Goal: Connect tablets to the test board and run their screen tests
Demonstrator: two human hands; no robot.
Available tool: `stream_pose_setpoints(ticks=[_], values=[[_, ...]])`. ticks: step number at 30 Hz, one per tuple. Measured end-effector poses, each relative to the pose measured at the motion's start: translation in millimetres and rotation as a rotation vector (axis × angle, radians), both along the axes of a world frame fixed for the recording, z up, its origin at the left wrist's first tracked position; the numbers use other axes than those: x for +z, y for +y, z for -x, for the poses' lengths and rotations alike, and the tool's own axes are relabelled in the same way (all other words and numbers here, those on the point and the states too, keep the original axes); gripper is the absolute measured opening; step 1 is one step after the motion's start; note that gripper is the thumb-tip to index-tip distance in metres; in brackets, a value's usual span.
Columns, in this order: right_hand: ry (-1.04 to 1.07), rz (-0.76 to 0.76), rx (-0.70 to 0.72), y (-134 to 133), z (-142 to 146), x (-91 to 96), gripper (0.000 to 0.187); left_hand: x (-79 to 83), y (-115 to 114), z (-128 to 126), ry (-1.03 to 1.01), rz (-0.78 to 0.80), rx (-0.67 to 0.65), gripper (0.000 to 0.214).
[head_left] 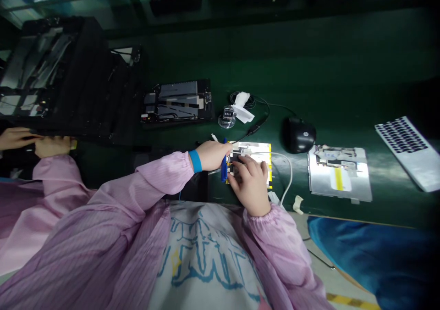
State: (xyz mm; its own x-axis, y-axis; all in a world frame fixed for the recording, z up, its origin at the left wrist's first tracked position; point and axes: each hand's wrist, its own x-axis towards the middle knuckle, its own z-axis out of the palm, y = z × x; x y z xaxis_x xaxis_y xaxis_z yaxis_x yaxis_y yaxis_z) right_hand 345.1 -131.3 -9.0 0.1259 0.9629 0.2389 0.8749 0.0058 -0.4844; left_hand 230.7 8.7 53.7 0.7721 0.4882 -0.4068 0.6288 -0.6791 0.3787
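Left hand [211, 155], blue band at wrist: fingers bunched, nearly closed, at the upper left of a flat silver panel with yellow edges [263, 146]; whether anything is pinched, cannot tell. Right hand [252, 184]: half open, fingers bent and apart, tips over the panel's dark middle, no grasp seen. Panel: on the dark green bench, before the person, beneath both hands. Narrow blue strip [224, 165]: at the panel's left edge, beside the left fingers. Thin white cable [291, 177]: curving from the panel rightward. Handling, as judged: light, even fingertip pressure; panel held flat against sliding; cable slack, clear of the wrist; fingernails off the small dark parts; both hands low.
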Motion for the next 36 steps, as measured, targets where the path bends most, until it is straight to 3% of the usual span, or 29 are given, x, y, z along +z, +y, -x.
stream_pose_setpoints(ticks=[19, 36], values=[[0.0, -0.001, 0.012, 0.5, -1.8, -1.8, 0.033, -1.5, 3.1, 0.2, -0.013, 0.004, -0.059, 0.008], [-0.039, 0.018, 0.018, 0.4, 0.5, 0.3, 0.032, -3.8, -5.3, -2.1, -0.1, -0.005, 0.106, 0.007]])
